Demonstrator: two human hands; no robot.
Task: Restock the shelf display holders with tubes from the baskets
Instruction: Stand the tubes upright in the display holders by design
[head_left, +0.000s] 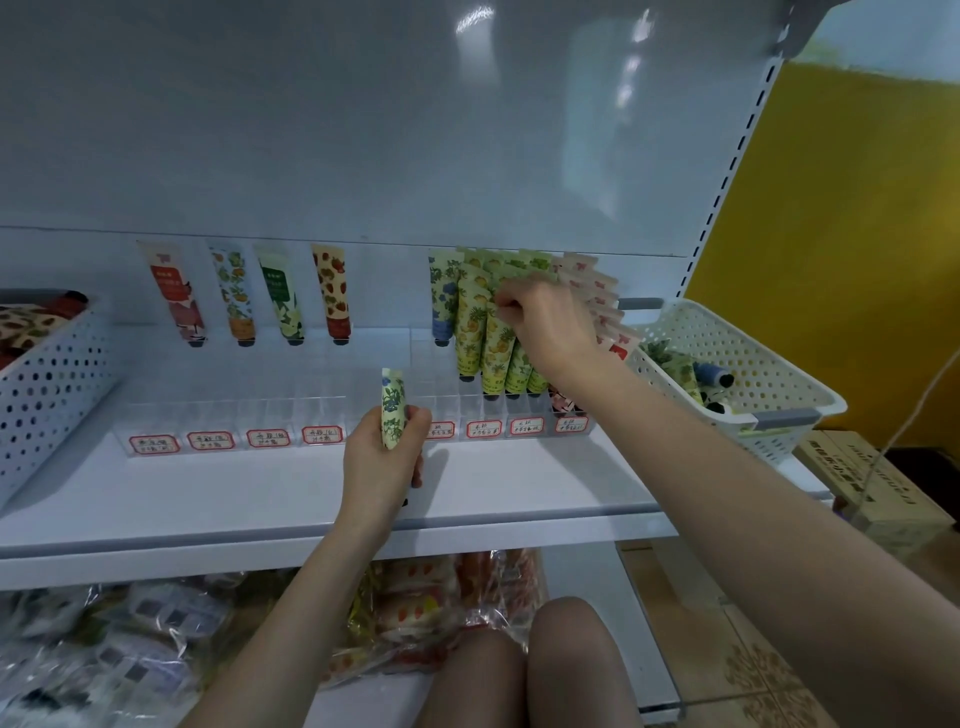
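**Blueberry tube in your left grip, right hand in the stocked columns**

Your left hand (382, 457) has its grip closed round a blueberry tube (392, 410). The fingers wrap its lower half and the tube stands upright, crimped end up. It is in front of the clear display holder (234, 413), near the middle of the front row.

Your right hand (545, 327) reaches over the right end of the holder with its fingers (506, 307) curled at the tops of the pineapple tubes (491, 343) and green tubes (519, 371). You cannot tell from here whether that grip pinches a tube or only touches the tops.

The pineapple and green columns are filled front to back, and a column of pink tubes (597, 291) stands just beside them on the right. In the back row, single tubes lean against the rear panel: a red tube (174, 296), an orange-fruit tube (236, 296), a lime tube (280, 299), a strawberry tube (332, 291) and a second blueberry one (441, 296). Red-bordered labels (210, 440) run along the holder's front edge.

The holder sits on the white shelf (234, 499). The right basket (753, 364) at the shelf's right end holds a few tubes. The left basket (47, 395) at the left end also holds tubes. Wrapped packets (415, 613) lie on the shelf below.
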